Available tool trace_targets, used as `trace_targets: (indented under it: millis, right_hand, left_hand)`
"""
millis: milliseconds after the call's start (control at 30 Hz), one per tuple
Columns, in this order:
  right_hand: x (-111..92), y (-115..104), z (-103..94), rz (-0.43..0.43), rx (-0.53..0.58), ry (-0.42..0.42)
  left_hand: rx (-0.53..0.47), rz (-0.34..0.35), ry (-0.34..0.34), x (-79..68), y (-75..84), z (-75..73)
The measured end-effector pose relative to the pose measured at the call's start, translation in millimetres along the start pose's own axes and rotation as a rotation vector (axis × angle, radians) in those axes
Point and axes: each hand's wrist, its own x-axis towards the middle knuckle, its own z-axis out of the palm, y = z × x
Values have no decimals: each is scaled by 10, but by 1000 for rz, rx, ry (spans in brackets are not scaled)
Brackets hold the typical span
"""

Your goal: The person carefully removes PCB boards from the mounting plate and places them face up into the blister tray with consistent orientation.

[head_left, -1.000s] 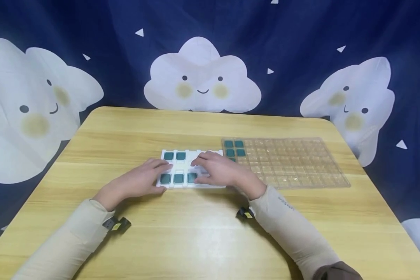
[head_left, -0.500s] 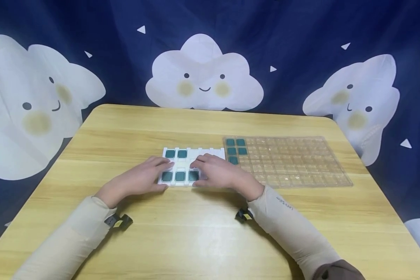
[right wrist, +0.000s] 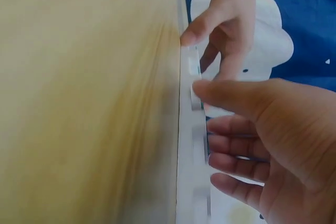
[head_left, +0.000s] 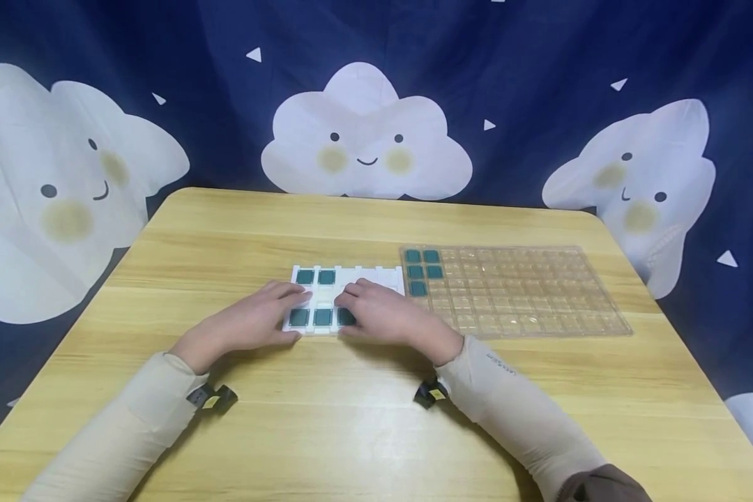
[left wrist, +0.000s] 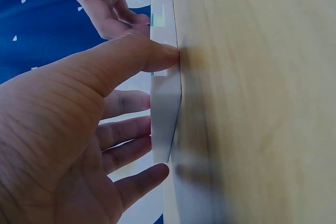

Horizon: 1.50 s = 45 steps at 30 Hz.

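Note:
A white slotted tray (head_left: 324, 297) lies on the table and holds several green square chips (head_left: 298, 317) in two rows. My left hand (head_left: 249, 320) holds its left end. In the left wrist view the thumb (left wrist: 157, 56) presses the near side wall, and the fingers (left wrist: 128, 127) touch the top face. Over the tray's right half is my right hand (head_left: 383, 314), beside the third near-row chip (head_left: 346, 317), partly covered. The right wrist view has its thumb (right wrist: 207, 88) on the tray's near upper edge, fingers fairly straight at the top face.
Right of the white tray lies a clear plastic tray (head_left: 527, 289) with many compartments. Several green chips (head_left: 413, 272) sit in its left columns. The wooden table (head_left: 326, 432) ends at a dark blue cloud-print curtain (head_left: 514, 56).
My right hand has shifted slightly left and now covers part of the third near-row chip. The left hand and both trays stay in place; the head view tilted slightly.

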Motion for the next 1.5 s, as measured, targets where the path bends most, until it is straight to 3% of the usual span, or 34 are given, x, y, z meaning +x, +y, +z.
trace_targets:
  millis: [300,933,1500]
  right_hand:
    - [-6,-17,-11,61,-34,12]
    - [4,-58,7,48,-66,12]
    - [-18,-58,13,23,-86,76]
  left_hand:
    - [-2,10,14,47,-9,16]
    - [-4,12,26,-2,-23,26]
    - [3,13,24,2,-35,50]
